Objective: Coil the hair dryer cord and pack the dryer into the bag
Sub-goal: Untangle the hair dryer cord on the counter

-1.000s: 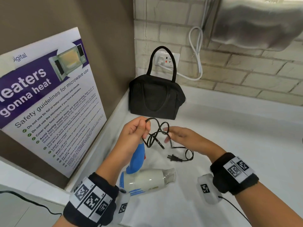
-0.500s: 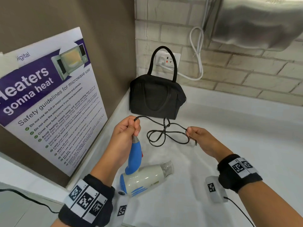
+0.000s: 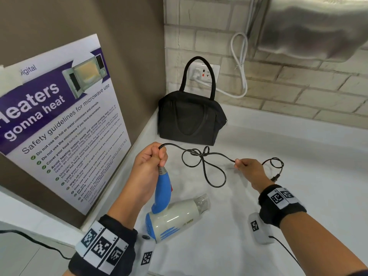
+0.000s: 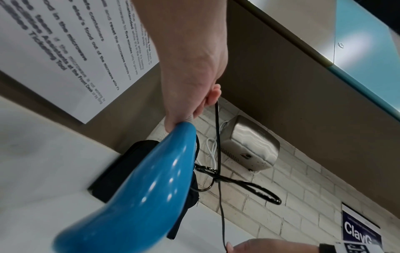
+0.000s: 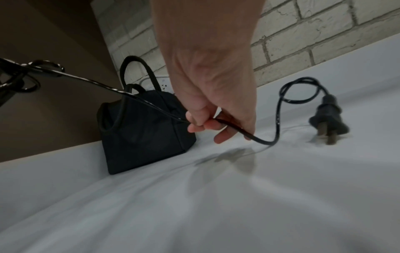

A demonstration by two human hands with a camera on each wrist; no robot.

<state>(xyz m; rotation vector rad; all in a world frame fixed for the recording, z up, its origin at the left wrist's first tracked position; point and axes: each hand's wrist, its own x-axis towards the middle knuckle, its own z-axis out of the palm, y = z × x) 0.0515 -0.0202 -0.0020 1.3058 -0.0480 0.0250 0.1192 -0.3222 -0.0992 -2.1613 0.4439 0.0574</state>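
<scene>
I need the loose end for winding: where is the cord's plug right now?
In the head view the plug hangs just right of the right hand, which pinches the cord; the right wrist view shows its prongs near the white counter.

- Left hand (image 3: pixel 148 166): grips top of blue handle and cord base.
- Hair dryer (image 3: pixel 175 218): white body, lying on white counter (image 3: pixel 298 176).
- Cord (image 3: pixel 201 162): black, tangled loops between hands.
- Right hand (image 3: pixel 251 172): pinches cord; plug (image 3: pixel 275 177) dangles beyond.
- Bag (image 3: pixel 189 118): black, upright, in corner.
- Poster (image 3: pixel 59 116): on left wall.
</scene>
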